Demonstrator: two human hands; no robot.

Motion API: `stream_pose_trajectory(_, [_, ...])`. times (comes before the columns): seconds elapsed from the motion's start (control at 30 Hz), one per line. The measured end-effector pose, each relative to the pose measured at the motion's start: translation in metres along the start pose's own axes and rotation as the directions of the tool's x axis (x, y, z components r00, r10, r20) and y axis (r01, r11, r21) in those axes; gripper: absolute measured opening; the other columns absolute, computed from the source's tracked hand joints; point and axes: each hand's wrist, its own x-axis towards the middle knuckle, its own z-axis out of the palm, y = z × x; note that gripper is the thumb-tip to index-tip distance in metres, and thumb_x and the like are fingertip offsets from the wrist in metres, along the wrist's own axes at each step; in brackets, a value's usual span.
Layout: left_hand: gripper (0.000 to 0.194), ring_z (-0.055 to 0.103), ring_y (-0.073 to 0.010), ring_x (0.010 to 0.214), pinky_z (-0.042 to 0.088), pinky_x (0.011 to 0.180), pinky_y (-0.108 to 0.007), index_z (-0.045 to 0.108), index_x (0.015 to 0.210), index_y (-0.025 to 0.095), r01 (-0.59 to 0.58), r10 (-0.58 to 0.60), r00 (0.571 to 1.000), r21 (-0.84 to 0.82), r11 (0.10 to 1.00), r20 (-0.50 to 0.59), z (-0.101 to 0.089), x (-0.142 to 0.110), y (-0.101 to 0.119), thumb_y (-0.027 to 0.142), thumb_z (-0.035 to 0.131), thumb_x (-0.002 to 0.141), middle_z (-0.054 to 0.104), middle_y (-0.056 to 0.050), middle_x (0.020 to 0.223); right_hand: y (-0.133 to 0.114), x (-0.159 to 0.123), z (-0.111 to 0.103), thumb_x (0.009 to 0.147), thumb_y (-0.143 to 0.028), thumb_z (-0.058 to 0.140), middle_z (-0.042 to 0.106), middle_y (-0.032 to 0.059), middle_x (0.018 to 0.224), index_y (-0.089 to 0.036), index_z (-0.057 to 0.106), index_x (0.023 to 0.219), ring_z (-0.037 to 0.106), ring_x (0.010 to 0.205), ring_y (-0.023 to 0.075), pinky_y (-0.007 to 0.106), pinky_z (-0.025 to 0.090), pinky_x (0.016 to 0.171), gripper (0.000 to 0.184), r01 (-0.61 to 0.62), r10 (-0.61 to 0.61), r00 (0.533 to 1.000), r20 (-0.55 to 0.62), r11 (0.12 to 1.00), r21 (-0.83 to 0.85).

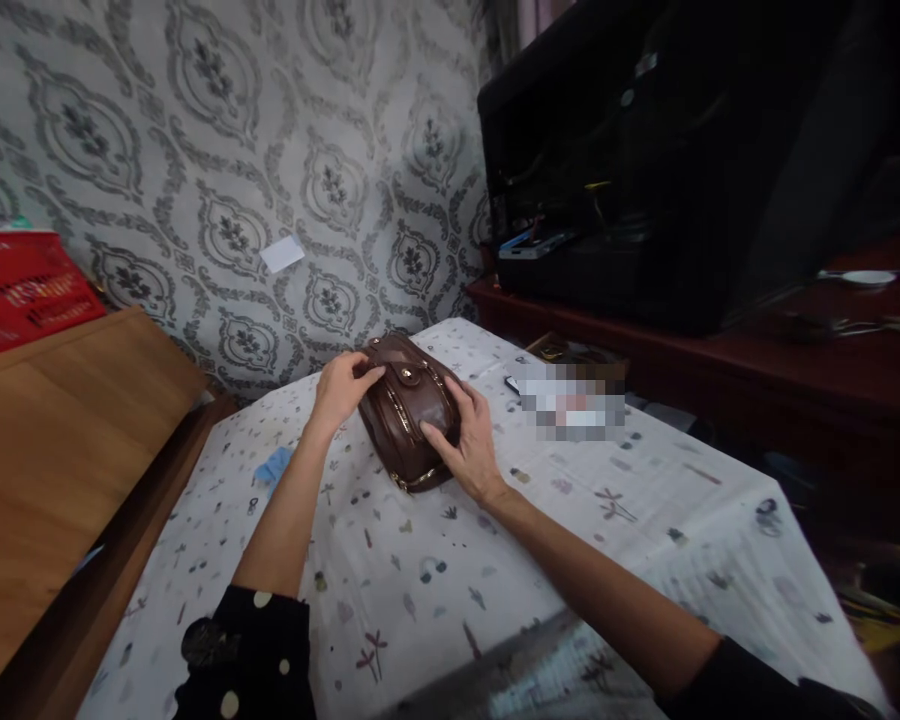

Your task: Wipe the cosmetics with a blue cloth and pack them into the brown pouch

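Observation:
A brown leather handbag [425, 403] with gold-coloured zips and a round metal stud lies on the patterned white tablecloth [412, 590]. My left hand [340, 392] grips its far left edge, thumb stretched over the top and fingertips partly hidden behind the leather. On the near right side, my right hand [474, 448] holds the bag with the thumb on top and the fingers along the zip at the right edge. The zips look closed, though small details are blurred.
A blue crumpled cloth [274, 466] lies left of my left forearm. Right of the bag is a pixelated flat item [570, 402]. A wooden panel [67, 430] with a red bag [34, 290] borders the left; a large black screen [645, 180] stands on the right.

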Motion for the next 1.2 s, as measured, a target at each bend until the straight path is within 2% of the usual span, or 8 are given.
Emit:
stream_pose_trajectory(0.17, [0.024, 0.056, -0.0170, 0.072, 0.041, 0.072, -0.029, 0.060, 0.066, 0.018, 0.002, -0.001, 0.999, 0.026, 1.000, -0.052, 0.003, 0.001, 0.001, 0.029, 0.061, 0.087, 0.060, 0.000, 0.070, 0.001, 0.001, 0.001, 0.092, -0.065, 0.054, 0.040, 0.0157, 0.147, -0.027, 0.038, 0.153, 0.038, 0.141, 0.0352, 0.061, 0.035, 0.117, 0.073, 0.003, -0.003, 1.000, 0.000, 1.000, 0.000])
stream_pose_trajectory(0.33, [0.025, 0.052, -0.0160, 0.073, 0.040, 0.071, -0.029, 0.052, 0.063, 0.019, -0.036, 0.039, 0.997, 0.043, 0.998, -0.074, 0.000, -0.005, 0.012, 0.024, 0.061, 0.086, 0.053, 0.000, 0.074, 0.003, 0.002, 0.003, 0.092, -0.065, 0.055, 0.040, 0.0157, 0.145, -0.028, 0.038, 0.153, 0.040, 0.138, 0.0355, 0.062, 0.035, 0.117, 0.073, 0.024, -0.025, 0.999, -0.026, 1.000, -0.015])
stream_pose_trajectory(0.53, [0.023, 0.056, -0.0180, 0.078, 0.041, 0.073, -0.030, 0.052, 0.068, 0.020, -0.166, 0.173, 0.983, 0.105, 0.981, -0.061, -0.007, -0.027, 0.030, 0.023, 0.060, 0.090, 0.055, -0.001, 0.080, 0.002, 0.002, 0.005, 0.093, -0.065, 0.055, 0.041, 0.0160, 0.142, -0.026, 0.039, 0.152, 0.042, 0.137, 0.0344, 0.060, 0.036, 0.117, 0.072, 0.036, -0.037, 0.999, -0.035, 0.999, -0.027])
stream_pose_trajectory(0.67, [0.026, 0.056, -0.0190, 0.078, 0.042, 0.073, -0.031, 0.051, 0.067, 0.020, -0.126, 0.132, 0.991, 0.134, 0.983, -0.034, -0.008, -0.029, 0.032, 0.023, 0.060, 0.090, 0.056, -0.001, 0.078, 0.001, 0.002, 0.002, 0.092, -0.064, 0.056, 0.041, 0.0161, 0.144, -0.025, 0.035, 0.154, 0.041, 0.138, 0.0338, 0.059, 0.034, 0.119, 0.076, 0.025, -0.025, 0.999, -0.027, 1.000, 0.001])
stream_pose_trajectory(0.8, [0.003, 0.060, -0.0219, 0.092, 0.046, 0.084, -0.034, 0.061, 0.088, 0.020, -0.103, 0.104, 0.994, 0.044, 0.994, -0.034, -0.003, -0.023, 0.034, 0.021, 0.063, 0.088, 0.065, -0.003, 0.092, 0.003, 0.002, 0.003, 0.087, -0.069, 0.060, 0.038, 0.0178, 0.149, -0.021, 0.022, 0.158, 0.036, 0.143, 0.0354, 0.061, 0.030, 0.121, 0.094, -0.066, 0.067, 0.998, -0.011, 0.995, 0.075])
stream_pose_trajectory(0.97, [0.044, 0.053, -0.0293, 0.123, 0.043, 0.106, -0.042, 0.060, 0.122, 0.021, -0.153, 0.153, 0.988, 0.027, 0.988, -0.011, 0.015, -0.020, 0.054, 0.024, 0.076, 0.080, 0.064, -0.009, 0.125, 0.010, 0.000, 0.008, 0.077, -0.075, 0.068, 0.034, 0.0202, 0.154, -0.018, 0.016, 0.160, 0.031, 0.147, 0.0387, 0.061, 0.026, 0.123, 0.113, -0.241, 0.240, 0.970, 0.029, 0.958, 0.153])
stream_pose_trajectory(1.07, [0.051, 0.045, -0.0341, 0.135, 0.038, 0.113, -0.049, 0.059, 0.129, 0.022, -0.148, 0.146, 0.989, 0.116, 0.982, 0.025, 0.024, -0.021, 0.063, 0.027, 0.077, 0.081, 0.060, -0.011, 0.134, 0.010, -0.001, 0.008, 0.074, -0.075, 0.069, 0.036, 0.0199, 0.154, -0.019, 0.020, 0.159, 0.033, 0.146, 0.0393, 0.062, 0.027, 0.122, 0.113, -0.245, 0.241, 0.970, 0.042, 0.956, 0.160])
stream_pose_trajectory(1.2, [0.053, 0.043, -0.0346, 0.138, 0.037, 0.114, -0.051, 0.058, 0.133, 0.025, -0.145, 0.136, 0.988, 0.137, 0.980, 0.070, 0.026, -0.017, 0.058, 0.030, 0.075, 0.083, 0.060, -0.010, 0.137, 0.008, 0.001, 0.003, 0.076, -0.077, 0.066, 0.037, 0.0191, 0.155, -0.020, 0.025, 0.157, 0.032, 0.147, 0.0391, 0.063, 0.026, 0.122, 0.108, -0.241, 0.232, 0.970, 0.069, 0.956, 0.167])
